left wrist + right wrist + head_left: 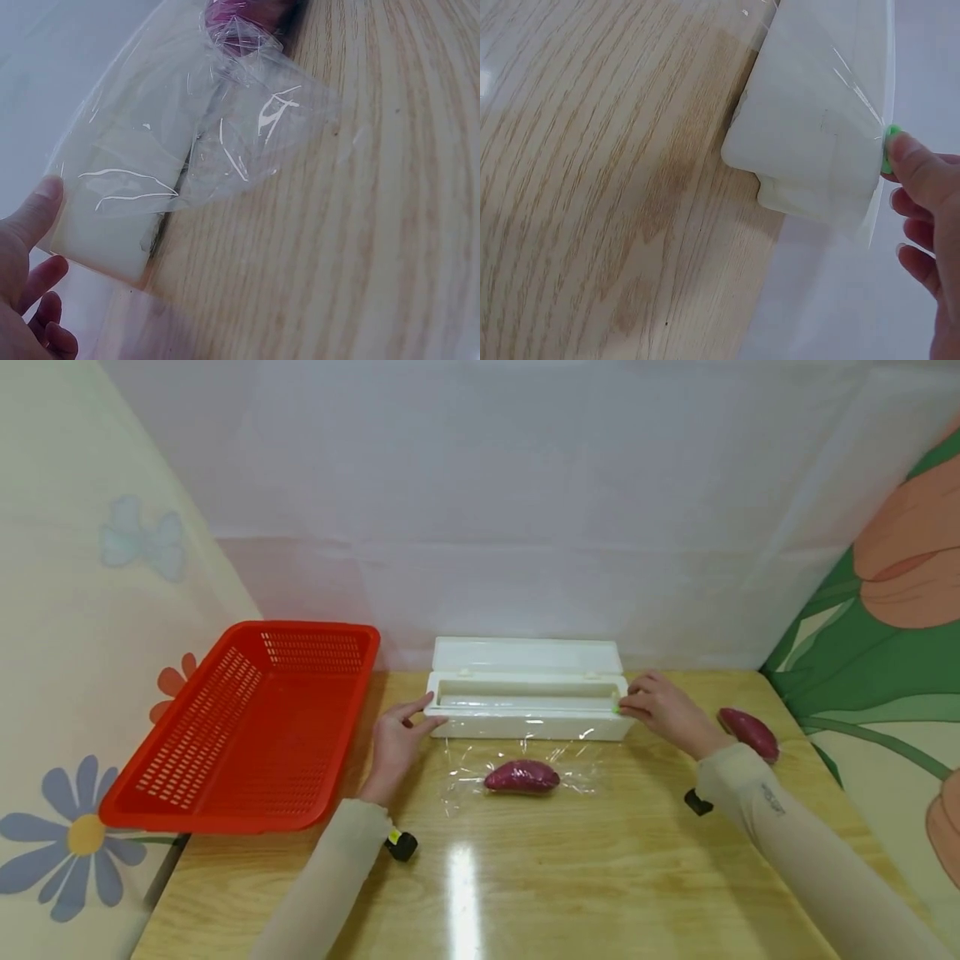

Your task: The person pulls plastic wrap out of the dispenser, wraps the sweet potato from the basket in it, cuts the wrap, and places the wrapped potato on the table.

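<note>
A white cling film dispenser [525, 727] stands at the back of the table, its lid [527, 655] raised. Clear cling film [581, 768] runs from its front edge onto the tabletop. On this film lies a purple sweet potato [522, 776], partly visible in the left wrist view too. My left hand [395, 739] holds the dispenser's left end between thumb and fingers. At the opposite end, my right hand [666, 708] pinches a small green slider cutter [891, 148] on the dispenser's edge. The film drapes over the dispenser's front beside both hands.
A red plastic basket [300, 752] with slotted walls sits on the left of the wooden table [570, 877]. Another purple sweet potato [750, 735] lies to the right, beyond my right forearm. A pale cloth backdrop [510, 510] hangs directly behind the dispenser.
</note>
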`<state>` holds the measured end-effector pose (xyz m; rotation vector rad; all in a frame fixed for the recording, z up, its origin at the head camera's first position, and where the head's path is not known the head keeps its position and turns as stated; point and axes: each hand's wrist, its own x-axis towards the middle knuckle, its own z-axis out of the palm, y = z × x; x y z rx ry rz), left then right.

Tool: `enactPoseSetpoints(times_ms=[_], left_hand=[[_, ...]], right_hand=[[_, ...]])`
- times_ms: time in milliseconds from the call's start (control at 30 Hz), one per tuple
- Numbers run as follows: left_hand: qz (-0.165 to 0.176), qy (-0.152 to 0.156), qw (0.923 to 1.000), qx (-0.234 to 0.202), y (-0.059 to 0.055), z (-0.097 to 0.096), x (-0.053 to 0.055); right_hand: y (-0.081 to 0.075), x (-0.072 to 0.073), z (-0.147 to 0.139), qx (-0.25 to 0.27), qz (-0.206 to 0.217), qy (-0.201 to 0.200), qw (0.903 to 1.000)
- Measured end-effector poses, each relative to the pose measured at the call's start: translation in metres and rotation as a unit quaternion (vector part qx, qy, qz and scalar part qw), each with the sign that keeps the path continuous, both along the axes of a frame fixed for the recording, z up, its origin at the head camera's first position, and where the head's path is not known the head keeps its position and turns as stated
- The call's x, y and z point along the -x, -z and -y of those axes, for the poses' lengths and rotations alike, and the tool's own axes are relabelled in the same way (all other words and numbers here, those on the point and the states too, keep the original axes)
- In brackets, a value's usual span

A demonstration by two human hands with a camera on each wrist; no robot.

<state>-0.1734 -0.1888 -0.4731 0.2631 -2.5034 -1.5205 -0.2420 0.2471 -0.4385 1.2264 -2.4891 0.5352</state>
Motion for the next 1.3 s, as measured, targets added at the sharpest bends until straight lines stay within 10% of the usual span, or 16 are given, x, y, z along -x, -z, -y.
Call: enactPoseSetpoints(times_ms=[733,933,1300], left_hand=[[-0.003,0.022,0.9989,-0.041,0.001,0.005,-0.002],[0.015,0.056,0.997,-0.051,-0.002,0.007,-0.001],[-0.105,0.005,0.9944,-0.006,-0.004,-0.007,-0.018]], right_hand=[[0.001,-0.012,-0.005,-0.021,0.014,0.061,0.9978],[0.001,-0.024,0.014,0.02,-0.046,0.014,0.9986],[0.023,-0.059,0.062,-0.008,-0.019,-0.062,0.9979]])
